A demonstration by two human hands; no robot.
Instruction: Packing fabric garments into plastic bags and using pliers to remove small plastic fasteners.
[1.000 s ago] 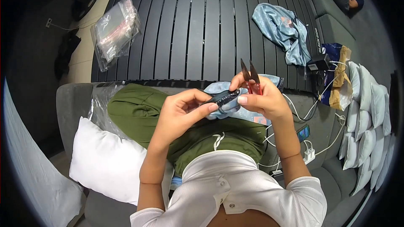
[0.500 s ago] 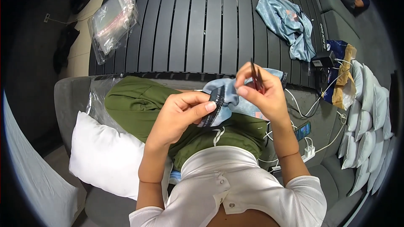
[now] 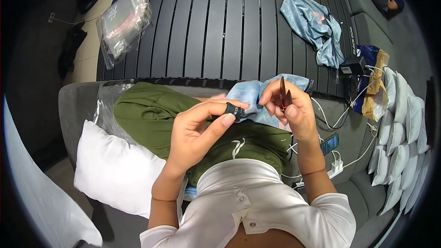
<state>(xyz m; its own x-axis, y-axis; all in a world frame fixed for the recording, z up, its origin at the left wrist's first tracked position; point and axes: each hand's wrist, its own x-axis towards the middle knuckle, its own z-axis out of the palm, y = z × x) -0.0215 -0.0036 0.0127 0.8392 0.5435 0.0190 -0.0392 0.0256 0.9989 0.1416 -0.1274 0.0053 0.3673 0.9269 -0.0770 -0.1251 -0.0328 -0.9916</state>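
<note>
A: In the head view, what is held, and where?

B: Just right of the frame's centre, a small pair of thread snips (image 3: 284,95) is pinched upright in the right hand (image 3: 294,110), blades pointing up, with the thumb and first fingers closed around the lower part. At the centre, a small black piece (image 3: 232,109) is nipped between thumb and forefinger of the left hand (image 3: 202,131); what kind of piece it is cannot be told. A thin dark strand appears to run from it toward the pale blue cloth (image 3: 250,96) lying on the lap between the two hands.

A: How would the snips be expected to handle?

B: They are judged light and stiff, with sharp tips. A hold low on the body, away from the points, would be safest, as is shown now.

A: And the black piece?

B: Tiny and light, probably hard, and easily dropped. A fingertip pinch is called for, and a firm one.

A: The cloth?

B: Soft and limp; it would sag wherever it is lifted, so it is best gathered near the part being worked.

A: What else is seen?

B: A second blue cloth (image 3: 312,27) at the upper right on the dark slatted table (image 3: 206,27), a clear plastic bag (image 3: 121,20) at the upper left, and a white pillow (image 3: 115,170) at the lower left.
</note>
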